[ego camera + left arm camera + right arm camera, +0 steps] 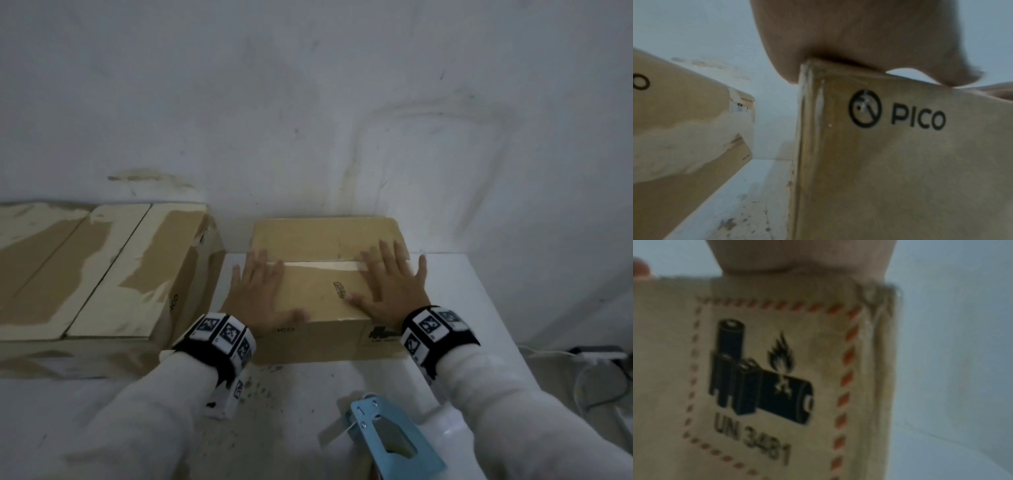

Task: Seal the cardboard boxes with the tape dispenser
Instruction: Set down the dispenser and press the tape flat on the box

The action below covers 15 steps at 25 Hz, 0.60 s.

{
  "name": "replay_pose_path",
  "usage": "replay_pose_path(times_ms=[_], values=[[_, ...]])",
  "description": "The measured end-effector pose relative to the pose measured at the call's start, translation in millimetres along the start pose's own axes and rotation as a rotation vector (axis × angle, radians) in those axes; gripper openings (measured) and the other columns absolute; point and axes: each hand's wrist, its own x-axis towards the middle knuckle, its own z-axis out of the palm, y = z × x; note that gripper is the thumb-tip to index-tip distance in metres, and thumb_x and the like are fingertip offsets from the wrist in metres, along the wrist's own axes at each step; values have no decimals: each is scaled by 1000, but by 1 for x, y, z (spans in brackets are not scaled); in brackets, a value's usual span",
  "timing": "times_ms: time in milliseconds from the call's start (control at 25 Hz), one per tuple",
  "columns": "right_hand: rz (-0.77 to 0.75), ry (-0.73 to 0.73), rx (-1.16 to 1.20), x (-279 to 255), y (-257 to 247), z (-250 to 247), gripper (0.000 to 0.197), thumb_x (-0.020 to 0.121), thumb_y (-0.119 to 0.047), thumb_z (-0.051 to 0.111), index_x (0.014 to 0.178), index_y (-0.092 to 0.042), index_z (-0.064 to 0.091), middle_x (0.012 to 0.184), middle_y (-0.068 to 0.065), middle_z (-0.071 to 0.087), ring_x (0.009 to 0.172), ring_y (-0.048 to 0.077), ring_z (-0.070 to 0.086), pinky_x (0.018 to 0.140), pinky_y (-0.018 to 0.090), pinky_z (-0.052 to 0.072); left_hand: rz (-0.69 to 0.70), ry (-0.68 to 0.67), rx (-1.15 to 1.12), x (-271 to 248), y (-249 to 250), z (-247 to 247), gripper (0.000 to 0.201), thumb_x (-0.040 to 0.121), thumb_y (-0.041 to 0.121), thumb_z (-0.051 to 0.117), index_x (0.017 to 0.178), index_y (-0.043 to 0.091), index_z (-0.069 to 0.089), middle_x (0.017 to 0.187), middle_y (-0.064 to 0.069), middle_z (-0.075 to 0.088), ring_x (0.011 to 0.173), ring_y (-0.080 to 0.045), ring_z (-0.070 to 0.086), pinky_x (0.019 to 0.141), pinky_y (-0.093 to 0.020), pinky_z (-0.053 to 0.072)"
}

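A small brown cardboard box [318, 240] stands on the white table against the wall, its flaps down with a pale strip along the middle seam. My left hand [260, 291] lies flat with spread fingers on the box's left top edge. My right hand [394, 284] lies flat on its right side. In the left wrist view the palm [859, 32] presses on the box corner above the PICO print [918, 118]. The right wrist view shows the box's battery label [760, 378] under the palm [803, 254]. The blue tape dispenser [387, 435] lies on the table near me.
A larger cardboard box [89, 270] with torn pale patches sits to the left, a narrow gap from the small one. The white table [472, 308] ends on the right, with cables [599, 373] beyond its edge. The wall [308, 102] is just behind the boxes.
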Motion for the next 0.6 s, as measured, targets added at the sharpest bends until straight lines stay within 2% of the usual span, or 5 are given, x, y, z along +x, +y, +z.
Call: replay_pose_path(times_ms=[80, 200, 320, 440, 600], values=[[-94, -130, -17, -10, -3, 1, 117, 50, -95, 19, 148, -36, -3, 159, 3, -14, 145, 28, -18, 110, 61, -13, 104, -105, 56, -1, -4, 0, 148, 28, 104, 13, 149, 22, -12, 157, -7, -20, 145, -27, -17, 118, -48, -7], [-139, -208, -65, -17, 10, 6, 131, 37, -98, 29, 147, -37, -11, 158, 4, -18, 145, 29, -18, 112, 59, -10, 134, -98, 108, 0, 4, 5, 141, 36, 94, 35, 148, 23, -13, 157, -8, -17, 145, -29, -15, 118, -47, -4], [-116, -175, -90, -25, 43, 4, 128, 39, -95, 31, 146, -39, -11, 159, 3, -16, 146, 27, -14, 114, 56, -6, 158, -51, 105, 5, 37, 9, 134, 40, 90, 33, 148, 23, -10, 158, -9, -14, 146, -30, -12, 118, -48, -3], [-74, -167, -70, -35, 84, -4, 123, 42, -90, 33, 147, -39, -6, 160, 1, -13, 147, 25, -11, 115, 54, -5, 185, -29, 91, 18, 80, 15, 129, 52, 84, 51, 149, 23, -8, 158, -10, -14, 146, -30, -11, 118, -47, -3], [-23, -185, -59, -29, 123, -18, 116, 58, -75, 62, 148, -39, -2, 160, 1, -13, 147, 25, -10, 116, 53, -3, 183, -13, 102, 42, 121, 15, 125, 59, 80, 57, 149, 23, -7, 158, -9, -13, 146, -30, -11, 118, -47, -2]])
